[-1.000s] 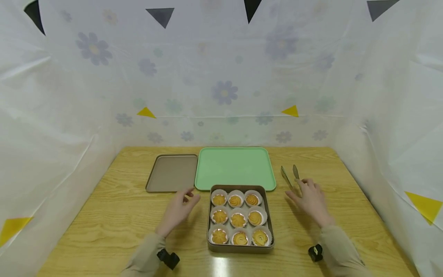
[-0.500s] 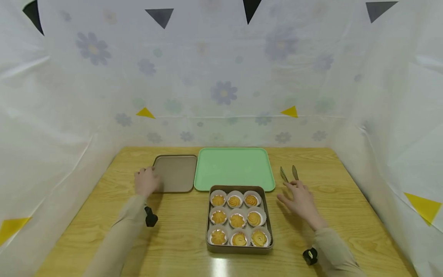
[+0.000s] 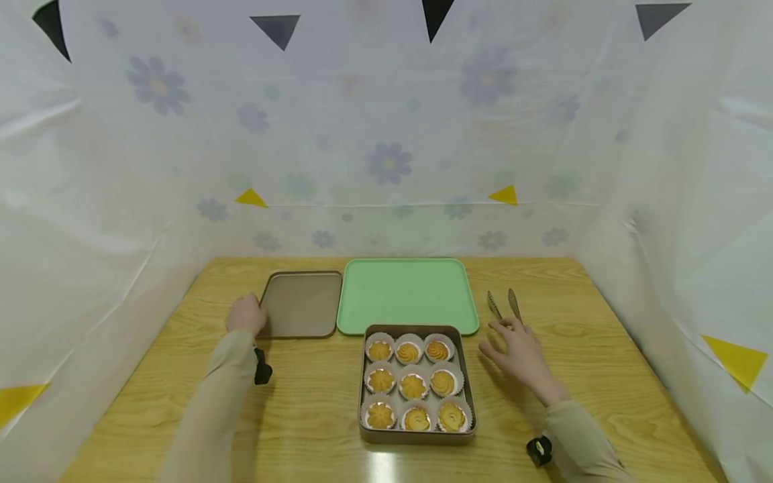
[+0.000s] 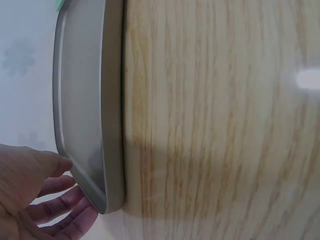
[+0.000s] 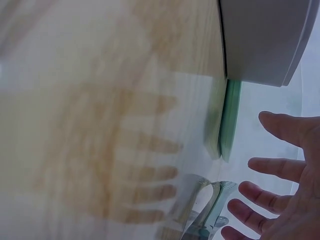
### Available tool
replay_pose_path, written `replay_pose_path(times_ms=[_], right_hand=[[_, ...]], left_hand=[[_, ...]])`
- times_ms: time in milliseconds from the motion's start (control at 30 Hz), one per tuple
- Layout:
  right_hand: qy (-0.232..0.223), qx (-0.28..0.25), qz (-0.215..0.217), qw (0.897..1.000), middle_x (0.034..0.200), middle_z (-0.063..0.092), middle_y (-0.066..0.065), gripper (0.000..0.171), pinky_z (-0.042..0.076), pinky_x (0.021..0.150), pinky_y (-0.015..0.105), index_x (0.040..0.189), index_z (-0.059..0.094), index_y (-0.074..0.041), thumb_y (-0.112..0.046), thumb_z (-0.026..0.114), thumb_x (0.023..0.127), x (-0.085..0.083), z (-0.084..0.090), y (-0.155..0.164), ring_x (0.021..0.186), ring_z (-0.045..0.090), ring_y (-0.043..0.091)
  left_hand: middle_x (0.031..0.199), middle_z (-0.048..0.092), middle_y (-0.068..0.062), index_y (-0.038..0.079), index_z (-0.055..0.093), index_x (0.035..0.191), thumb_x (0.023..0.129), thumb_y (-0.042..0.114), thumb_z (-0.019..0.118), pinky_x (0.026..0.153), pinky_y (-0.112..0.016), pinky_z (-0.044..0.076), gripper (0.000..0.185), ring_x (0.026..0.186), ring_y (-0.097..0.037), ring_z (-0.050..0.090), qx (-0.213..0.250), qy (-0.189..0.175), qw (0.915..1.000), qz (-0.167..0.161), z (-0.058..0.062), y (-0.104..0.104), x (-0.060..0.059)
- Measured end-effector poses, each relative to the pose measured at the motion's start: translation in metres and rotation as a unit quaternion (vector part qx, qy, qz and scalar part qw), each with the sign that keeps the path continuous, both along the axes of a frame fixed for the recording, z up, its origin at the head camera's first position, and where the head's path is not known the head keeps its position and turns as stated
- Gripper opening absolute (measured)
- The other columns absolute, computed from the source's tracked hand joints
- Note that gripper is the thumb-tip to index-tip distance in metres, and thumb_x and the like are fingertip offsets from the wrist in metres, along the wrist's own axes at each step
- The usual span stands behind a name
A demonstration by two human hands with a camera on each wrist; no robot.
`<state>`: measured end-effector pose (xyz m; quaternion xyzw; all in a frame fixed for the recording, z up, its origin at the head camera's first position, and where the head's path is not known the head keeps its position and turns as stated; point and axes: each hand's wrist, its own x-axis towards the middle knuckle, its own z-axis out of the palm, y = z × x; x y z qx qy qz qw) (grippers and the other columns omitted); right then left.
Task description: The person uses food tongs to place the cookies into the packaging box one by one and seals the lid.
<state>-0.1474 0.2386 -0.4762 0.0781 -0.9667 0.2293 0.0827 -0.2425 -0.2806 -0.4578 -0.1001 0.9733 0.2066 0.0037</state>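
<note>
In the head view my left hand [image 3: 245,314] is at the left edge of a shallow brown-grey tray [image 3: 304,305]. The left wrist view shows its thumb on the tray's rim and the fingers curled against the outside, pinching that edge. My right hand [image 3: 519,352], fingers spread and holding nothing, hovers just on the near side of metal tongs [image 3: 514,305]; their near end is hidden behind it. Between the hands sits a deeper brown-grey tin [image 3: 419,437], filled with several golden piped cookies [image 3: 413,386] in white paper cups.
A green tray [image 3: 407,295] lies behind the tin, right beside the brown-grey tray. All stand on a wood-grain table [image 3: 314,416]. White flower-patterned sheeting [image 3: 386,121] encloses the table at the back and both sides.
My left hand has moved left and away from beside the tin to the shallow tray's left edge, and now pinches it. The right hand has shifted slightly left and nearer. The tin stays put.
</note>
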Motion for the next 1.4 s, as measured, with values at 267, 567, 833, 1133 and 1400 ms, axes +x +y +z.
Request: replay_pose_path(times_ms=[267, 567, 833, 1133, 1400], right_hand=[[-0.001, 0.002, -0.003, 1.000, 0.131, 0.055, 0.029, 0.053, 0.043, 0.087, 0.073, 0.131, 0.061, 0.006, -0.029, 0.071, 0.092, 0.001, 0.000, 0.000, 0.114, 0.051, 0.056], [-0.009, -0.008, 0.001, 1.000, 0.132, 0.054, 0.030, 0.052, 0.041, 0.090, 0.074, 0.131, 0.061, 0.004, -0.028, 0.071, 0.092, 0.002, 0.000, -0.001, 0.117, 0.050, 0.057], [-0.010, -0.016, 0.012, 1.000, 0.131, 0.055, 0.032, 0.052, 0.045, 0.088, 0.072, 0.130, 0.062, 0.005, -0.028, 0.072, 0.091, 0.003, 0.004, -0.003, 0.115, 0.052, 0.055], [-0.015, -0.052, 0.032, 0.998, 0.132, 0.053, 0.037, 0.050, 0.044, 0.094, 0.072, 0.131, 0.060, 0.008, -0.025, 0.068, 0.093, 0.000, 0.007, -0.002, 0.118, 0.052, 0.058], [-0.017, -0.104, 0.037, 0.994, 0.136, 0.051, 0.038, 0.048, 0.047, 0.096, 0.068, 0.133, 0.059, 0.008, -0.024, 0.063, 0.097, -0.002, 0.013, -0.001, 0.120, 0.053, 0.056]], left_hand=[[0.099, 0.066, -0.037, -0.013, 0.061, 0.096, 0.097, 0.000, 0.040, 0.063, -0.051, 0.054, 0.024, 0.084, -0.048, 0.066, -0.011, 0.028, 0.9995, 0.003, -0.006, -0.002, -0.001], [0.091, 0.067, -0.035, -0.011, 0.061, 0.086, 0.094, -0.001, 0.043, 0.062, -0.051, 0.052, 0.022, 0.079, -0.046, 0.065, -0.018, 0.055, 0.9983, -0.004, -0.011, -0.009, -0.001], [0.056, 0.045, -0.006, 0.004, 0.045, 0.059, 0.082, -0.006, 0.047, 0.051, -0.033, 0.038, 0.025, 0.058, -0.024, 0.042, 0.046, 0.063, 0.9969, -0.002, -0.002, -0.012, 0.004], [0.093, 0.069, -0.035, -0.015, 0.070, 0.087, 0.085, 0.000, 0.049, 0.062, -0.045, 0.054, 0.026, 0.078, -0.043, 0.065, 0.106, 0.110, 0.9881, 0.011, 0.000, -0.017, 0.018], [0.095, 0.072, -0.030, -0.011, 0.073, 0.105, 0.091, 0.008, 0.053, 0.056, -0.026, 0.048, 0.031, 0.070, -0.026, 0.065, 0.178, 0.122, 0.9762, 0.026, 0.013, 0.001, 0.029]])
